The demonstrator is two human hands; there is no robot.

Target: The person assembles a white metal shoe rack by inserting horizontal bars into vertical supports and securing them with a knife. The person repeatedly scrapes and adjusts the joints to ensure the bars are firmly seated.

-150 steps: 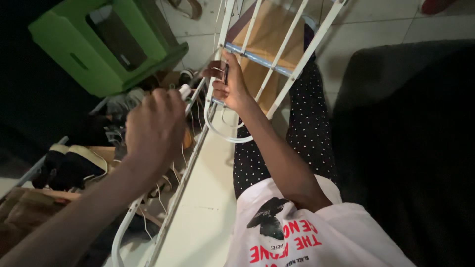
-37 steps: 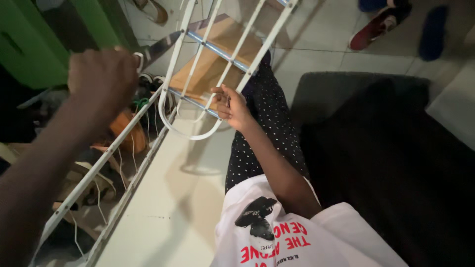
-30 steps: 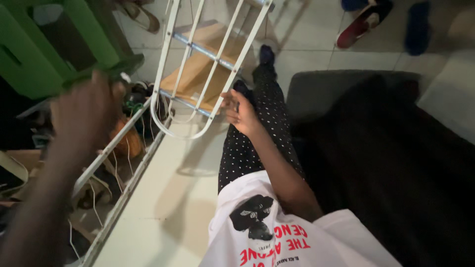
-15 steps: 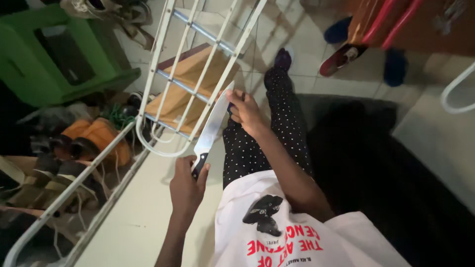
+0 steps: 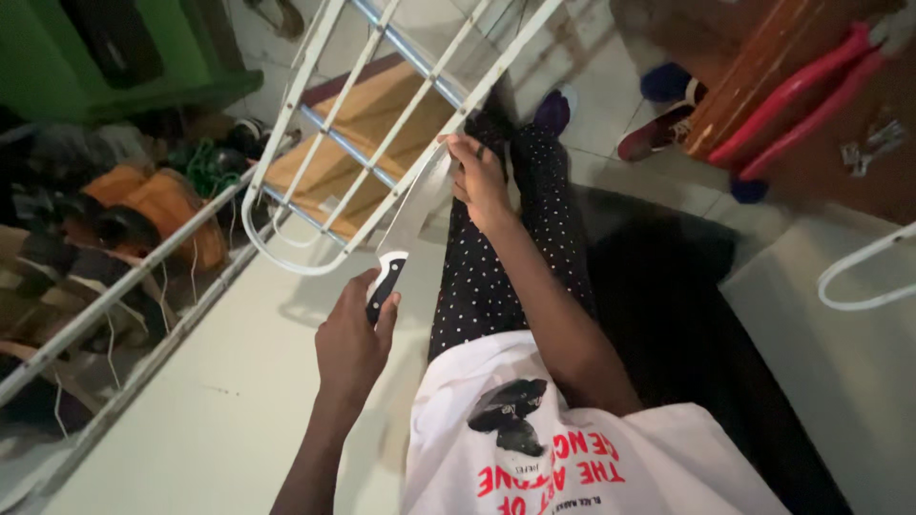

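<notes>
My left hand (image 5: 355,341) grips the black-and-white handle of a large kitchen knife (image 5: 405,233), its wide blade pointing up and away toward the white wire rack (image 5: 382,124). My right hand (image 5: 479,181) is further out, fingers curled around the rack's right side bar where the blade tip meets it. The rack leans tilted over my legs, which wear dark dotted trousers (image 5: 496,277). A wooden board (image 5: 353,153) shows behind the rack's bars.
A green plastic stool (image 5: 114,48) stands at the upper left. Shoes and orange items (image 5: 153,205) crowd a low shelf on the left behind another white rail (image 5: 114,296). Red handles (image 5: 792,105) and slippers (image 5: 658,133) lie at the upper right. A dark mat (image 5: 687,315) is under me.
My left hand let go of the left rail and came in holding the knife. The blade now rests against the rack by my right hand. The camera tilted toward the right.
</notes>
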